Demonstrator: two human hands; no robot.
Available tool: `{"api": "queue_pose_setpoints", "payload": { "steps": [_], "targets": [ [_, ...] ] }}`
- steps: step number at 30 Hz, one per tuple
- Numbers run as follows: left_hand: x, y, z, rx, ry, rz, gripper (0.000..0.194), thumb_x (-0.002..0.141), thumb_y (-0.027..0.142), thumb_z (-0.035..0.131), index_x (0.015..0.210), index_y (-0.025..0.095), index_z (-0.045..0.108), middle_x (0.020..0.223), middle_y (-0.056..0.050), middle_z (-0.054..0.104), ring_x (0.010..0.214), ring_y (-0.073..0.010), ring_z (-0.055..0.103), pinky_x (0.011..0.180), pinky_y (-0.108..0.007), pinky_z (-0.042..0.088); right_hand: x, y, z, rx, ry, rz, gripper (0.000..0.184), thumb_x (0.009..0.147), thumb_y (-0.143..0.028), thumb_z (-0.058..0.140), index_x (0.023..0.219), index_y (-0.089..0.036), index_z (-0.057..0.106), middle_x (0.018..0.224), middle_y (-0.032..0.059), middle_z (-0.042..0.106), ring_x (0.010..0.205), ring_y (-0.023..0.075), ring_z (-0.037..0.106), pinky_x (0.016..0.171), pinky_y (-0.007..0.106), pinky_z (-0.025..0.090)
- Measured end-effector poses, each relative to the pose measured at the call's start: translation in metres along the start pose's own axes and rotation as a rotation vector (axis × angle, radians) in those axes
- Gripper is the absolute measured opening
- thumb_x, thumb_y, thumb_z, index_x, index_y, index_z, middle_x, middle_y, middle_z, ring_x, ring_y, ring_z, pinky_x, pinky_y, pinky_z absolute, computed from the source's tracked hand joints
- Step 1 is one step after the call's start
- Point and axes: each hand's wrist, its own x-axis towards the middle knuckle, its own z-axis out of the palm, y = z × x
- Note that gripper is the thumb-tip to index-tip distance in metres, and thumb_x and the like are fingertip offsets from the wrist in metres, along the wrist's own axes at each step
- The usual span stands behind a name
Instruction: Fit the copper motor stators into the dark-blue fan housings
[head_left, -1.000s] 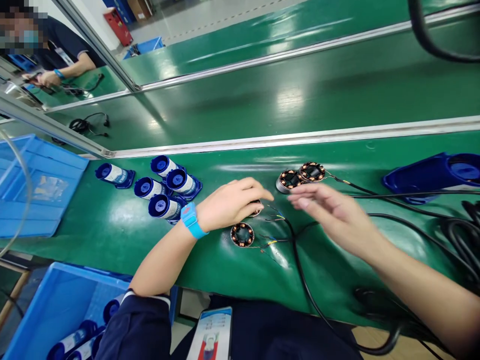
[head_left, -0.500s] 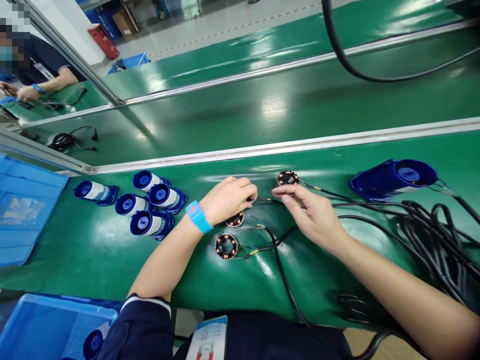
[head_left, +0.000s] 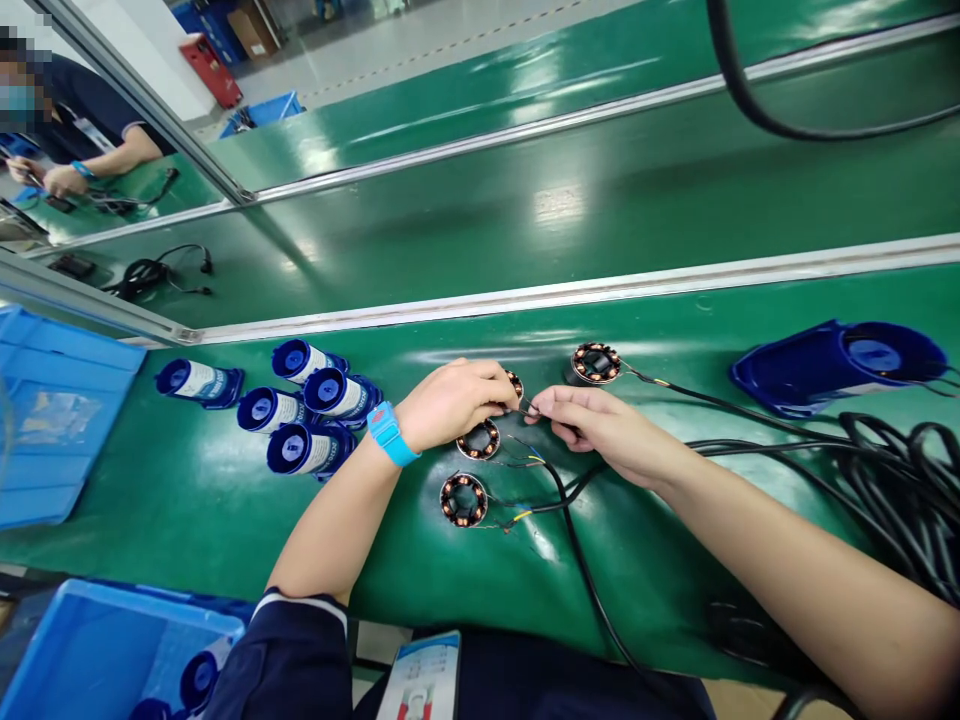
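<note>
My left hand (head_left: 456, 402), wearing a blue wrist strap (head_left: 393, 433), is closed around a motor stator (head_left: 515, 382) with copper coils, mostly hidden by the fingers. Beside it, the fingertips of my right hand (head_left: 589, 422) pinch the thin wires (head_left: 529, 408) at that stator. Two more stators lie nearer to me, one (head_left: 491, 450) just below my left hand and one (head_left: 463, 517) closer still. Coloured wires (head_left: 522, 515) join them to black cables. Another stator (head_left: 596, 376) lies beyond my right hand, its leads running right.
Several blue housings (head_left: 337, 397) with white labels lie at left; a larger blue housing (head_left: 795, 370) lies at right. Black cables (head_left: 892, 490) are heaped there. Blue bins (head_left: 67, 420) (head_left: 127, 650) stand at left. A metal rail (head_left: 525, 298) bounds the table; a person (head_left: 112, 155) works beyond.
My right hand has moved slightly down and its fingers have closed on the thin wires. My left hand stays on the stator. The view has shifted a little.
</note>
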Motion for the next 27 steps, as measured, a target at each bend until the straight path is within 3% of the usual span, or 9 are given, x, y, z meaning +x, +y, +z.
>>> {"api": "queue_pose_setpoints", "payload": {
  "steps": [5, 9, 13, 16, 18, 21, 24, 25, 27],
  "targets": [
    [0.000, -0.003, 0.002, -0.026, 0.036, 0.073, 0.015, 0.093, 0.013, 0.061, 0.096, 0.021, 0.073, 0.099, -0.001, 0.068, 0.095, -0.0147, 0.065, 0.087, -0.027, 0.045, 0.002, 0.003, 0.001, 0.107, -0.020, 0.002, 0.041, 0.076, -0.053, 0.071, 0.090, -0.016, 0.062, 0.078, 0.0023, 0.058, 0.067, 0.0123, 0.047, 0.060, 0.025, 0.035],
    [-0.001, -0.003, 0.003, -0.013, 0.041, 0.071, 0.017, 0.093, 0.013, 0.060, 0.099, 0.021, 0.075, 0.102, -0.002, 0.068, 0.095, -0.0146, 0.065, 0.087, -0.025, 0.048, 0.002, 0.005, 0.001, 0.263, 0.055, -0.040, 0.035, 0.077, -0.047, 0.073, 0.087, -0.016, 0.060, 0.096, 0.0053, 0.063, 0.059, 0.0076, 0.036, 0.051, 0.025, 0.021],
    [0.000, 0.002, 0.001, 0.093, -0.014, 0.006, 0.021, 0.096, 0.019, 0.058, 0.107, 0.025, 0.075, 0.104, -0.003, 0.067, 0.092, -0.0149, 0.064, 0.083, -0.026, 0.050, -0.001, 0.005, -0.002, 0.299, 0.045, 0.004, 0.032, 0.073, -0.039, 0.074, 0.088, -0.016, 0.058, 0.090, 0.0042, 0.063, 0.054, 0.0058, 0.025, 0.050, 0.025, 0.012],
    [0.002, 0.007, 0.001, 0.141, -0.054, -0.048, 0.030, 0.097, 0.021, 0.057, 0.124, 0.027, 0.067, 0.107, -0.004, 0.066, 0.094, -0.0157, 0.064, 0.085, -0.027, 0.051, -0.001, 0.005, -0.001, 0.233, 0.023, 0.007, 0.038, 0.068, -0.039, 0.079, 0.089, -0.016, 0.056, 0.086, 0.0028, 0.061, 0.056, 0.0061, 0.028, 0.050, 0.024, 0.012],
    [0.003, 0.008, -0.001, 0.133, -0.076, -0.065, 0.031, 0.097, 0.021, 0.058, 0.126, 0.026, 0.066, 0.108, -0.004, 0.066, 0.096, -0.0167, 0.064, 0.087, -0.029, 0.052, 0.000, 0.006, 0.001, 0.163, 0.001, -0.010, 0.041, 0.067, -0.040, 0.082, 0.087, -0.017, 0.054, 0.084, 0.0016, 0.059, 0.062, 0.0077, 0.039, 0.050, 0.022, 0.018],
    [-0.001, 0.006, -0.007, 0.041, -0.094, -0.051, 0.026, 0.095, 0.019, 0.060, 0.119, 0.023, 0.070, 0.108, -0.005, 0.066, 0.098, -0.0173, 0.065, 0.089, -0.029, 0.052, -0.003, 0.007, 0.003, 0.075, -0.055, -0.047, 0.043, 0.070, -0.045, 0.082, 0.086, -0.018, 0.052, 0.081, 0.0006, 0.059, 0.075, 0.0122, 0.053, 0.060, 0.022, 0.037],
    [-0.004, 0.005, -0.018, -0.128, -0.056, 0.018, 0.021, 0.093, 0.021, 0.064, 0.113, 0.020, 0.071, 0.107, -0.005, 0.068, 0.098, -0.0161, 0.065, 0.090, -0.027, 0.052, -0.018, 0.000, -0.004, -0.108, -0.056, -0.195, 0.040, 0.081, -0.049, 0.075, 0.101, -0.019, 0.057, 0.096, 0.0050, 0.065, 0.090, 0.0185, 0.061, 0.080, 0.031, 0.049],
    [-0.001, 0.006, -0.021, -0.165, -0.015, 0.040, 0.019, 0.094, 0.023, 0.065, 0.112, 0.019, 0.070, 0.106, -0.005, 0.068, 0.099, -0.0160, 0.065, 0.090, -0.027, 0.051, -0.025, -0.004, -0.010, -0.200, 0.007, -0.291, 0.039, 0.084, -0.049, 0.072, 0.107, -0.021, 0.058, 0.103, 0.0061, 0.066, 0.096, 0.0202, 0.062, 0.086, 0.034, 0.050],
    [0.010, 0.009, -0.023, -0.171, 0.086, 0.065, 0.017, 0.095, 0.025, 0.063, 0.111, 0.018, 0.066, 0.107, -0.006, 0.068, 0.102, -0.0171, 0.063, 0.091, -0.029, 0.050, -0.039, -0.013, -0.028, -0.397, 0.257, -0.485, 0.035, 0.089, -0.047, 0.067, 0.114, -0.024, 0.060, 0.112, 0.0056, 0.066, 0.103, 0.0217, 0.062, 0.096, 0.038, 0.049]
  ]
}}
